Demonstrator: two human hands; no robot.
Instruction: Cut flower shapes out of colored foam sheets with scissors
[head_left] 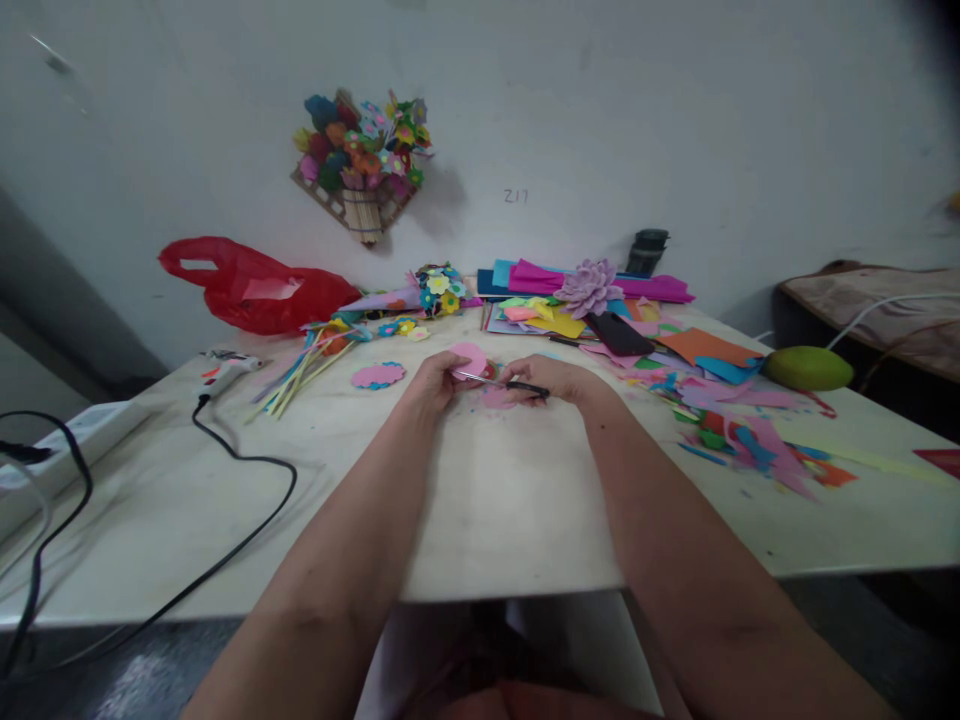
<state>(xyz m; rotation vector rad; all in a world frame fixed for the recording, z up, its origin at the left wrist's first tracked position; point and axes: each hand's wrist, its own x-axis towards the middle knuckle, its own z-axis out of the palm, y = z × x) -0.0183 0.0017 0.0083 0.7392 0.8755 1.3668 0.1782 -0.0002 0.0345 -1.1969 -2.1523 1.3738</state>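
1 red plastic bag [311, 299]

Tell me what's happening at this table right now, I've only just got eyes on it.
The person's left hand holds a pink piece, and the right hand holds scissors with the blades at that piece. Finished-looking pink and blue scalloped shapes lie to the left. Colourful scraps are scattered to the right, and a glue gun rests on the far left of the table.

Looks like a craft workspace.
Has coloured scraps [776, 455] at three o'clock, glue gun [228, 374] at nine, wall-hung flowers [364, 160] at eleven.
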